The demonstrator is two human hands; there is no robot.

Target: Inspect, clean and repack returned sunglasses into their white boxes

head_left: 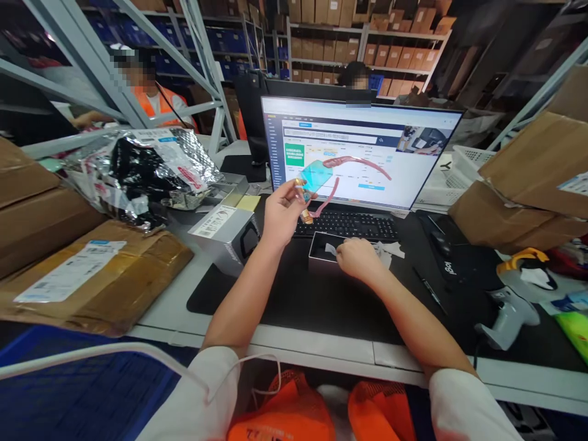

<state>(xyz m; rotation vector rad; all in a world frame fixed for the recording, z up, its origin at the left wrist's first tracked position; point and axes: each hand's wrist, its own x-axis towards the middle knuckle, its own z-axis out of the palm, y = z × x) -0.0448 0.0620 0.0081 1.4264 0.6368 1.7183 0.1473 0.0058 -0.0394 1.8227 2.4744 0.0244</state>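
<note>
My left hand [282, 215] is raised in front of the monitor [358, 153] and holds a pair of sunglasses [321, 177] with teal lenses and pink temples, pinched near the hinge. My right hand [356, 258] rests lower on the black desk mat [294, 306], its fingers on a small white tag at the rim of an open black box [321, 248]. Crumpled white paper [390, 251] lies just right of that hand. A black keyboard [349, 225] sits behind the box.
Brown parcels [92, 275] and a silvery bag [142, 171] pile up on the left beside a grey box [225, 229]. Cardboard boxes [528, 190], a mouse [441, 242], a pen [429, 288] and a barcode scanner [509, 306] stand on the right. Two other people sit beyond the desk.
</note>
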